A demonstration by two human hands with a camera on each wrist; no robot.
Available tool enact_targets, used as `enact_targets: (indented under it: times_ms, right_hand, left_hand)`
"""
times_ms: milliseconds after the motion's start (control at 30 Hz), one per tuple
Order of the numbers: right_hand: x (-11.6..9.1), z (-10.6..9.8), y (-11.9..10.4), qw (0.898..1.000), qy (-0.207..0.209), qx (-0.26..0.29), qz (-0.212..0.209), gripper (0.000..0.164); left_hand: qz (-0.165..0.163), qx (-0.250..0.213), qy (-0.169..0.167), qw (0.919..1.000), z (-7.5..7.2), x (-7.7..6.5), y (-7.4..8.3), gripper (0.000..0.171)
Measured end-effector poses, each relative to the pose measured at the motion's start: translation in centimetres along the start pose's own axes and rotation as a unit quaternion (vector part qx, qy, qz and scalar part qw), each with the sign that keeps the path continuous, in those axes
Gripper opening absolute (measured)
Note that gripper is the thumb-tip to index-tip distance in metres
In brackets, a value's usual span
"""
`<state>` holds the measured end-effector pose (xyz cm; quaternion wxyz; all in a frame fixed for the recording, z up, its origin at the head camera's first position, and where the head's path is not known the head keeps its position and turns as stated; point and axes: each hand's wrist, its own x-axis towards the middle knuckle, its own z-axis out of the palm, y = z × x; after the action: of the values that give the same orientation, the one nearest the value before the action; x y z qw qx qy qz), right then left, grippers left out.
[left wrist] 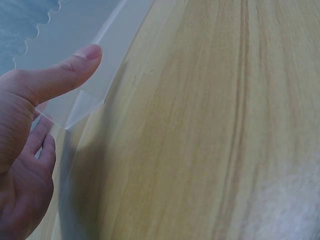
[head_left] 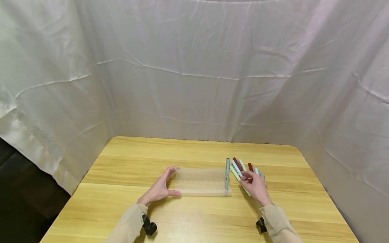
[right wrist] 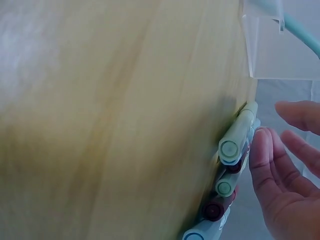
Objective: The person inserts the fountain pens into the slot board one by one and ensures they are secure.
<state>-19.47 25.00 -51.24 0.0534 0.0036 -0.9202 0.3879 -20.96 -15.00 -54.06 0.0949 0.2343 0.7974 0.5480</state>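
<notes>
A clear plastic rack [head_left: 197,182] with a scalloped edge rests on the wooden table. My left hand [head_left: 159,190] grips its left end, the thumb [left wrist: 75,70] on the front and the other fingers at the back. One grey-green pen [head_left: 227,173] lies across the rack's right end. To the right, several pale green, light blue and dark red pens [head_left: 236,167] lie in a loose group. My right hand [head_left: 256,185] is over them, thumb and fingers apart. In the right wrist view its fingertips are close beside a pale green pen [right wrist: 235,135]; contact is unclear.
The wooden table [head_left: 188,219] extends all around the rack and pens. Pale curtains [head_left: 194,101] hang behind the table and along both sides. A small black camera [head_left: 149,225] is strapped to the left wrist, another [head_left: 261,225] to the right.
</notes>
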Motion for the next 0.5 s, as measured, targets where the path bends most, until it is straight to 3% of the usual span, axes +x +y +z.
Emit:
enact_targets:
  times_ms: [500]
  right_hand:
    - [-0.05, 0.41, 0.49, 0.999, 0.002, -0.044, -0.001, 0.036]
  left_hand:
    - [0.013, 0.007, -0.004, 0.9999, 0.09, -0.14, 0.04, 0.097]
